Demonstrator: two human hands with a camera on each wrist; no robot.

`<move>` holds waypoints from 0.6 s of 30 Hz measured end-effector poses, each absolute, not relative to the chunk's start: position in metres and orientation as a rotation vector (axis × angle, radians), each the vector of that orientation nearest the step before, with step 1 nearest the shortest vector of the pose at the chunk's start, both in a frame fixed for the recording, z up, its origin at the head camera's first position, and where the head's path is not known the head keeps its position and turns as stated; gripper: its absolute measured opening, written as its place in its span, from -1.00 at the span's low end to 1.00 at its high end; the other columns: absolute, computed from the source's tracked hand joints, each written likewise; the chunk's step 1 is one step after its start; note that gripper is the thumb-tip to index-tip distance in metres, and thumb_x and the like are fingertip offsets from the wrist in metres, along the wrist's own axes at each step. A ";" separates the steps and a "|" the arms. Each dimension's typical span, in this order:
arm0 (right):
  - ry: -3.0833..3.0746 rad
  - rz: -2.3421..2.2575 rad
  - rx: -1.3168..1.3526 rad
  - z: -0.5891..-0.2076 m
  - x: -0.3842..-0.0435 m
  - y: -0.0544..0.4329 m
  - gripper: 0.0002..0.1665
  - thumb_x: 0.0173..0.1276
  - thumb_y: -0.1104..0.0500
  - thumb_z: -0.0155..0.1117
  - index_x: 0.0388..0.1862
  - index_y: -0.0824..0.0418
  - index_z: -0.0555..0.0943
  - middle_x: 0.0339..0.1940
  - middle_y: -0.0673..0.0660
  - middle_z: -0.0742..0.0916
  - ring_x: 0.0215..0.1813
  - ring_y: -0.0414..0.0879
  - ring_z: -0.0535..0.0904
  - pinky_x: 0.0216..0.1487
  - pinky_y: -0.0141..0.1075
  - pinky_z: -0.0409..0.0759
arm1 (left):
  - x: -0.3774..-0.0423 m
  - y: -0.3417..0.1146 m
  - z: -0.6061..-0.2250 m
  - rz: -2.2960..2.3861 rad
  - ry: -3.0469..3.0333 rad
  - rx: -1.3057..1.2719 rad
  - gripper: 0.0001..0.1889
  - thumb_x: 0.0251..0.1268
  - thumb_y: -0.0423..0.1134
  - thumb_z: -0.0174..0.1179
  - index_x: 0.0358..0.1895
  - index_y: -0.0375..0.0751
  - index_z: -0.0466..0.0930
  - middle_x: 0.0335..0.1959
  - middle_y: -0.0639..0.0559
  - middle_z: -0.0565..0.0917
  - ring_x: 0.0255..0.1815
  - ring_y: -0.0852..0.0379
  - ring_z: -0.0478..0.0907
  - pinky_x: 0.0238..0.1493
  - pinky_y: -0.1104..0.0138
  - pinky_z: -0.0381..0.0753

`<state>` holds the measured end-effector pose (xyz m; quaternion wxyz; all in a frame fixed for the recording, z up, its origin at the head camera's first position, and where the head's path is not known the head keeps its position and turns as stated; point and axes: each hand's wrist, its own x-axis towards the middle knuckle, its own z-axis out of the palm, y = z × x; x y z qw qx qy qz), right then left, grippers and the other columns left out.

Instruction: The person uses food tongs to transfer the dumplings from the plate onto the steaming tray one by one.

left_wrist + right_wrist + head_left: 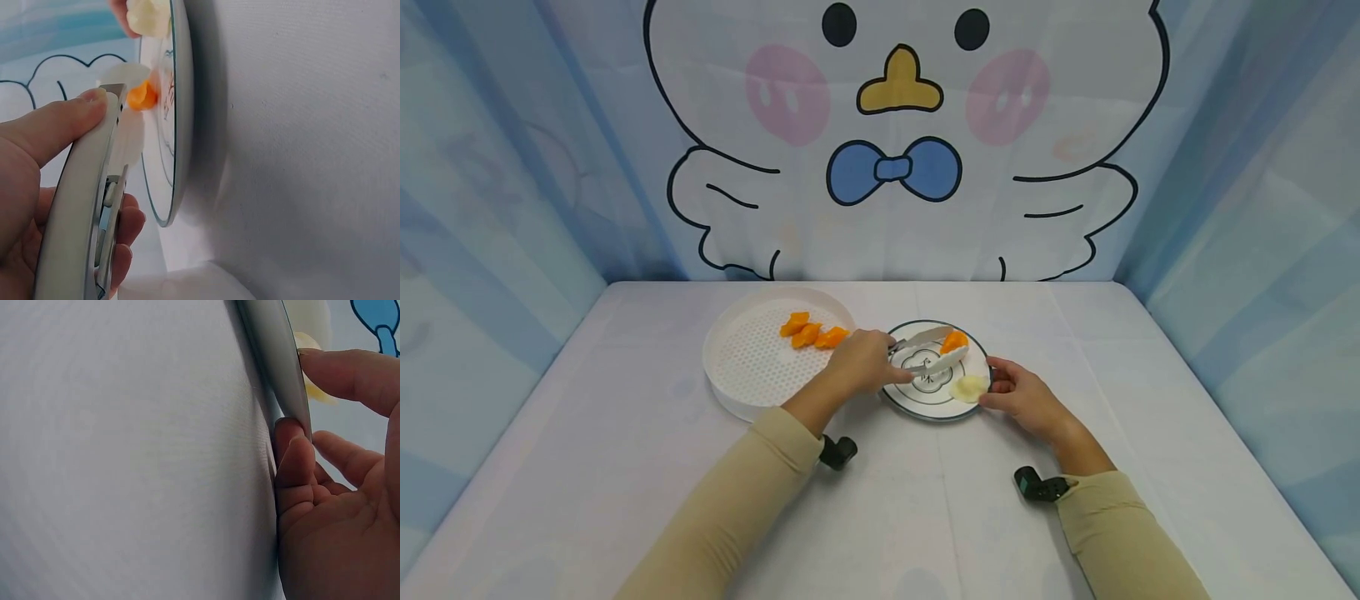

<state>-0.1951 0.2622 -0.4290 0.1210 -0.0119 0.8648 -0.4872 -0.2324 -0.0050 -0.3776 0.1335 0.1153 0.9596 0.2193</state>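
Left grip (pixel 862 362) curled firmly round tongs (pixel 76 200), right grip (pixel 1024 398) pinched plate (pixel 919 406); we judged orange piece (pixel 954 342) might slip free if we squeezed off-centre.

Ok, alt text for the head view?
Left hand holds metal tongs, an orange chunk between their tips, over a round blue-rimmed white plate with a yellowish piece; right hand grips the rim. At left, orange pieces lie in a round white perforated tray.
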 end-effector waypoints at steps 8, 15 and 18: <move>2.532 -1.427 -0.040 -0.429 -0.195 0.262 -0.08 0.30 0.24 0.38 0.54 0.41 0.16 0.23 0.33 0.47 0.08 0.07 0.39 -0.04 -0.36 0.45 | -0.231 -0.006 -0.376 0.632 2.766 0.347 -0.30 0.13 0.12 0.45 0.30 -0.18 0.58 -0.15 -0.01 0.66 -0.32 0.07 0.55 -0.39 0.36 0.49; 2.531 -1.425 -0.039 -0.428 -0.195 0.261 -0.07 0.30 0.24 0.38 0.54 0.41 0.15 0.23 0.33 0.47 0.09 0.06 0.39 -0.03 -0.35 0.45 | -0.231 -0.008 -0.377 0.634 2.782 0.382 -0.31 0.13 0.12 0.45 0.29 -0.17 0.59 -0.14 0.00 0.68 -0.29 0.07 0.53 -0.36 0.35 0.47; 2.526 -1.429 -0.036 -0.428 -0.195 0.261 -0.07 0.30 0.24 0.38 0.54 0.41 0.15 0.24 0.33 0.46 0.09 0.06 0.39 -0.03 -0.35 0.45 | -0.230 -0.009 -0.378 0.642 2.785 0.391 -0.31 0.13 0.11 0.46 0.29 -0.17 0.59 -0.15 0.01 0.68 -0.30 0.08 0.53 -0.36 0.35 0.47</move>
